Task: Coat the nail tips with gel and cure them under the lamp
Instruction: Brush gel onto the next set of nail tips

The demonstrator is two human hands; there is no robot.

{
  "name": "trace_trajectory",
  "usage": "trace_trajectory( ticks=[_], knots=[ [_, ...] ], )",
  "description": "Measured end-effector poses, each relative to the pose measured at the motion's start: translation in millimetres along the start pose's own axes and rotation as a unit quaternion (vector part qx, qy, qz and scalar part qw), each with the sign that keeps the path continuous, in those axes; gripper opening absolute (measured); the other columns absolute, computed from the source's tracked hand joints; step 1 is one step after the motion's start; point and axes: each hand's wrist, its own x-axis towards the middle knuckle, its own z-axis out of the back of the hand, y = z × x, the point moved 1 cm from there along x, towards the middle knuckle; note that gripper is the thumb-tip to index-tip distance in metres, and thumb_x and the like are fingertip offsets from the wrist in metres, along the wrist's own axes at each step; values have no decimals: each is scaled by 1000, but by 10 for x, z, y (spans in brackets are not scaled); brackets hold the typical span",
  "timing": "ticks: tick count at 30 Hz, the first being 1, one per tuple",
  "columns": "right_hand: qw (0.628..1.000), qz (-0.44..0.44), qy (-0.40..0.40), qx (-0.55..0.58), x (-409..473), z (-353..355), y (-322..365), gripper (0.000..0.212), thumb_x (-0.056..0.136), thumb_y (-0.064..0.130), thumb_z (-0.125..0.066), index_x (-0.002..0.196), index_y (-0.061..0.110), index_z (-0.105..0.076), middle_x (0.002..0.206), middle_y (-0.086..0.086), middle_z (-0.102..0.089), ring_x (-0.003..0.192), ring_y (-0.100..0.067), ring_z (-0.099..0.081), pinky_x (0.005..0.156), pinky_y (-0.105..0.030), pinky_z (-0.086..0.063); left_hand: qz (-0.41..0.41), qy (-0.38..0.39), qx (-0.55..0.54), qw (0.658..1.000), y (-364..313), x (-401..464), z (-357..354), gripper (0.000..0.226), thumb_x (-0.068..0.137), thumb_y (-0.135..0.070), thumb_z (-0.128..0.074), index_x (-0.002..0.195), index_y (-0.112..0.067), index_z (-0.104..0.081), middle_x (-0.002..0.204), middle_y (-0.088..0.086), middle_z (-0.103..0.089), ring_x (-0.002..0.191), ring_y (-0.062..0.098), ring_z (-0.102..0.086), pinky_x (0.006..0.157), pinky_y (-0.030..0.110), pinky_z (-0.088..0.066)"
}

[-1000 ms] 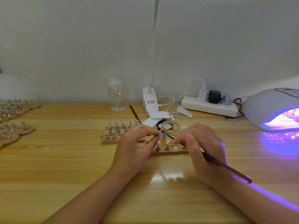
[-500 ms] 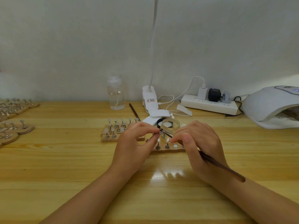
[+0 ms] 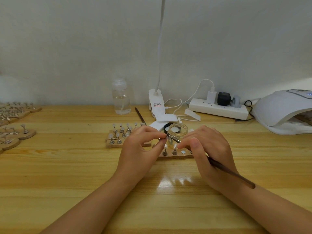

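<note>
My left hand (image 3: 140,149) pinches a small metal stand with a nail tip (image 3: 163,139) between thumb and fingers, just above a wooden holder strip (image 3: 177,155). My right hand (image 3: 209,149) grips a dark brown brush (image 3: 228,171), and the brush head touches the nail tip. Two more nail tips stand upright on that strip. An open clear gel jar (image 3: 178,130) sits just behind the hands. The white curing lamp (image 3: 278,112) stands at the far right, its light off.
A second wooden strip with several nail stands (image 3: 118,135) lies left of my hands. More round wooden holders (image 3: 15,132) line the left edge. A clear bottle (image 3: 121,97), clip lamp base (image 3: 156,103), spare brush (image 3: 140,115) and power strip (image 3: 217,110) stand along the wall.
The curing lamp's purple light went out. My hands stay in place, the brush working slightly on the nail tip held by my left hand.
</note>
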Motion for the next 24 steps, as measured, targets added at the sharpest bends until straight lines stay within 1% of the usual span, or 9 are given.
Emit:
trace_trajectory(
  ticks=[5,7,9,13,16,18,20,22,24],
  knots=[
    [1000,-3,5,1,6,-9,3,53,98,28,-31,68,9,-69,65,2,-65,65,-17,-60,62,-39,-42,-4,-1,-2,1000,-1,-3,8,32,73,-7,-73,82,-37,-65,81,-8,-64,85,10,-59,76,20,-46],
    [1000,-2,9,-3,6,-2,10,46,95,22,-36,66,9,-69,64,3,-65,64,-16,-59,63,-38,-42,0,-2,-2,1000,-5,1,5,33,73,-8,-73,81,-39,-64,81,-8,-64,86,9,-59,76,19,-46],
    [1000,-3,7,-3,8,9,17,42,91,17,-36,65,10,-68,62,3,-64,62,-15,-58,64,-35,-41,-1,-3,-1,1000,-11,3,3,34,73,-8,-73,80,-39,-64,81,-8,-64,85,8,-59,76,18,-46],
    [1000,-8,-3,17,11,18,13,44,90,15,-34,61,10,-67,54,0,-60,55,-16,-53,62,-33,-39,-2,4,0,1000,-10,1,9,26,73,-9,-73,81,-33,-67,81,-8,-64,85,9,-59,76,19,-45],
    [999,-11,-15,34,4,29,6,47,90,14,-32,58,8,-66,52,0,-59,53,-14,-51,63,-31,-39,8,8,-2,1000,-4,5,8,21,73,-8,-72,82,-28,-70,81,-7,-65,85,7,-59,76,14,-44],
    [999,-15,-22,37,0,38,6,47,91,15,-32,59,8,-66,55,0,-61,55,-16,-53,66,-30,-40,14,9,-1,1000,-3,9,5,20,73,-8,-72,82,-26,-70,81,-8,-65,86,6,-59,76,13,-44],
    [1000,-10,-20,18,5,35,9,50,96,21,-31,64,8,-67,60,1,-63,61,-14,-57,69,-30,-40,12,10,2,1000,-3,10,1,21,73,-8,-72,82,-26,-70,81,-9,-64,86,7,-59,76,12,-43],
    [1000,-3,-11,-1,11,17,9,54,99,29,-29,68,9,-69,65,2,-66,67,-12,-58,70,-31,-41,10,9,3,1000,-5,5,4,22,73,-7,-73,81,-27,-70,80,-10,-64,85,8,-59,75,12,-43],
    [1000,2,-4,-5,8,1,8,54,99,30,-28,70,10,-69,67,4,-66,68,-12,-59,69,-32,-41,10,8,2,1000,-10,1,7,22,73,-7,-73,81,-27,-70,79,-10,-64,85,8,-59,75,11,-42]
  ],
)
